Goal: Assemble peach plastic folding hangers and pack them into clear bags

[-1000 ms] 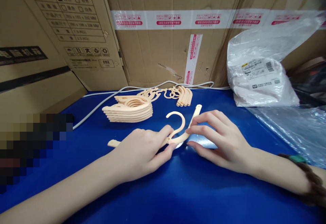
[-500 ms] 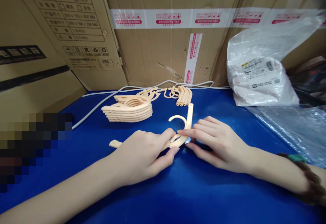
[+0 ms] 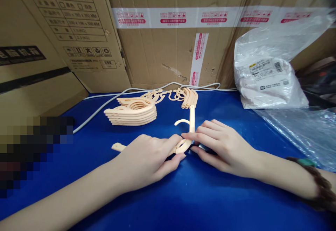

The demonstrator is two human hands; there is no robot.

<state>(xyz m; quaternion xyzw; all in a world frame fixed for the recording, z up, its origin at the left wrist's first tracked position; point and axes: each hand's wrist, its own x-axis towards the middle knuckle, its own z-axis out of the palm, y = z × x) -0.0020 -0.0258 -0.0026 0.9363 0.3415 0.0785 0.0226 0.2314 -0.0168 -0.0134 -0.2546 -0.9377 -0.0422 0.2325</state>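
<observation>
Both hands are on one cream plastic folding clothes hanger (image 3: 192,120) just above the blue tabletop. My left hand (image 3: 153,159) is closed around its left arm, whose end sticks out past the knuckles, with thumb and fingertips at the middle joint. My right hand (image 3: 223,147) pinches the right side; its index finger reaches over the joint and the thumb is below. The right arm of the hanger points up and away, and the hook curls to the left. Behind lies a neat stack of hanger pieces (image 3: 132,113). The grip under my right fingers is partly hidden.
Curved hanger arms (image 3: 189,97) and loose hooks (image 3: 176,95) lie at the back by a white cable (image 3: 105,105). Cardboard boxes (image 3: 157,56) wall off the rear and left. A white plastic bag (image 3: 270,80) and clear plastic wrap (image 3: 301,129) are on the right.
The hanger's raised right arm has shifted slightly left, and its hook now looks flatter and tilted. Both hands keep their hold, moving only a little.
</observation>
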